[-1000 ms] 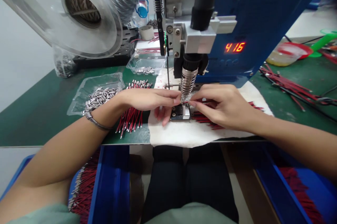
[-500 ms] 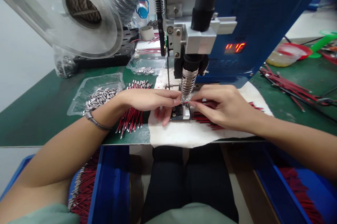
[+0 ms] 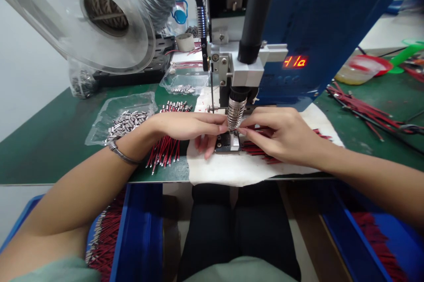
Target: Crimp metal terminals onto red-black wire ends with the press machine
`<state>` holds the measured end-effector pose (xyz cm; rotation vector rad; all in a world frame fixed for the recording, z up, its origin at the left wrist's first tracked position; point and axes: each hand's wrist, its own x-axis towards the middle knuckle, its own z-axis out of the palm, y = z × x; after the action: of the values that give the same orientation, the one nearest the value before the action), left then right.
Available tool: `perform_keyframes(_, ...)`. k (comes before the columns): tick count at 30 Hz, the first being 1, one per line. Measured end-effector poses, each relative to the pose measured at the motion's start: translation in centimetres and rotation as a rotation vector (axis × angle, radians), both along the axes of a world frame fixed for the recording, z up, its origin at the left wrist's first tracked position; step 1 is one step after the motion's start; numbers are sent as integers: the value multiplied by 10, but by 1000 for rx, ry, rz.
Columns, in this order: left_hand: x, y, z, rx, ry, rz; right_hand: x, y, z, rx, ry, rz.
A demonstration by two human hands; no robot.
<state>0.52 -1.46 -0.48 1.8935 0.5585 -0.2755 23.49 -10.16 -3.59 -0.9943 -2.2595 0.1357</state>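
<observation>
My left hand (image 3: 205, 128) reaches in from the left, thumb and forefinger pinched at the small metal fixture (image 3: 234, 141); what they hold is hidden. My right hand (image 3: 281, 134) pinches the end of a thin red wire from the right, mostly hidden at the fingertips. Between the fingertips stands the spring-wrapped tip (image 3: 236, 114) of a soldering machine, down at the fixture. Red and black wires (image 3: 256, 147) lie under my right hand on a white cloth (image 3: 218, 171). A bundle of red wires with metal ends (image 3: 165, 151) lies by my left wrist.
A clear tray (image 3: 96, 129) of small metal cylinders stands left, another clear tray (image 3: 202, 82) behind. A large clear spool (image 3: 62, 21) is upper left. The blue machine housing (image 3: 318, 17) rises at right. Blue bins (image 3: 142, 229) with wires sit below the table edge.
The machine's head has come down, bringing its spring-wrapped tip lower between my fingertips. The red display digits differ. Both my hands stay in place.
</observation>
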Motion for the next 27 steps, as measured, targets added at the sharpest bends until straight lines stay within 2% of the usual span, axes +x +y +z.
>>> perform_keyframes(9, 1, 0, 0, -1, 6, 6, 0, -1, 1, -6, -1, -10)
perform_keyframes(15, 0, -2, 2, 28, 35, 18, -1, -3, -2, 58, 61, -102)
perform_keyframes(27, 2, -3, 2, -6, 14, 12, 3, -2, 0, 11, 64, -15)
